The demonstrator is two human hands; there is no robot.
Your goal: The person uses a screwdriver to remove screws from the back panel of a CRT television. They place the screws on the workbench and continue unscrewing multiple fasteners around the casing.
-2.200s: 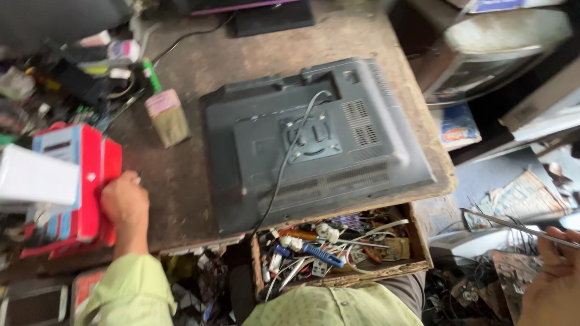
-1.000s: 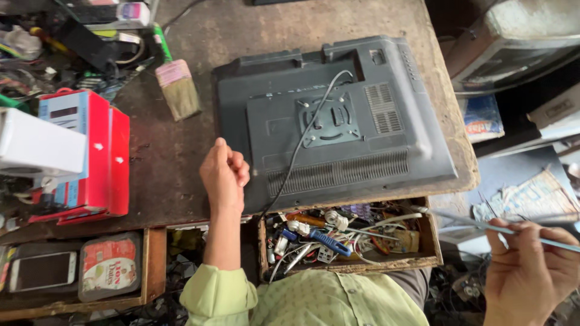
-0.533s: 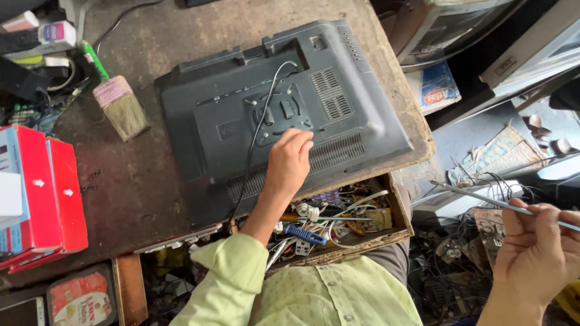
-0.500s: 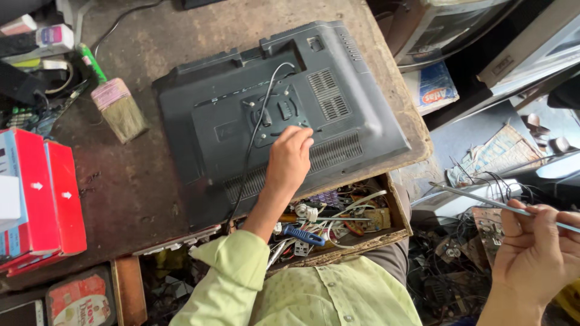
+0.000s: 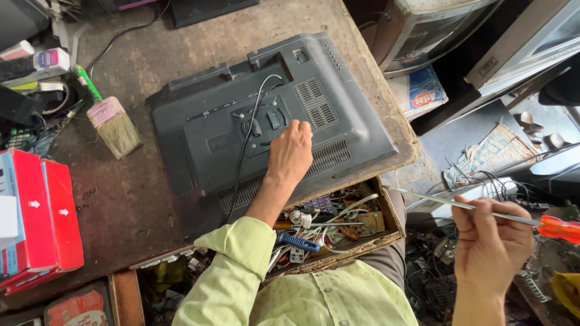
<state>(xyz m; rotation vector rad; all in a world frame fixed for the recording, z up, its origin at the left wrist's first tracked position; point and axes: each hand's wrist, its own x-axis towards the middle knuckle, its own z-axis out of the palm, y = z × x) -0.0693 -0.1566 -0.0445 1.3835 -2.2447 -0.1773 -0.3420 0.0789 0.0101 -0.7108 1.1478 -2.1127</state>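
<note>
— Cluttered workshop, worn brown desk (image 5: 181, 48). What sits under the hands?

— A dark grey flat-screen set (image 5: 266, 127) lies face down on the desk, back panel up. The left hand (image 5: 291, 151) rests on that panel with fingers curled loosely, fingertips touching the plastic beside the square mounting plate; it grips nothing. A thin black cable (image 5: 244, 151) runs across the panel just left of that hand.

— And the other one?

— The right hand (image 5: 492, 238) is off the desk, well to the right and lower, fingers pinched around the metal shaft of a long screwdriver (image 5: 477, 209). Its orange handle (image 5: 559, 228) sticks out past the hand to the right, the tip pointing back towards the set.

— What lies between them?

— An open wooden drawer (image 5: 338, 226) below the left wrist, full of wires, small parts and a blue-handled tool (image 5: 299, 242).

— Further out?

— Far left of the left hand, a paintbrush (image 5: 112, 121) with a green handle lies on the desk, and beyond it red boxes (image 5: 39, 220) at the edge. Above the right hand, old casings (image 5: 435, 30) are stacked.
</note>
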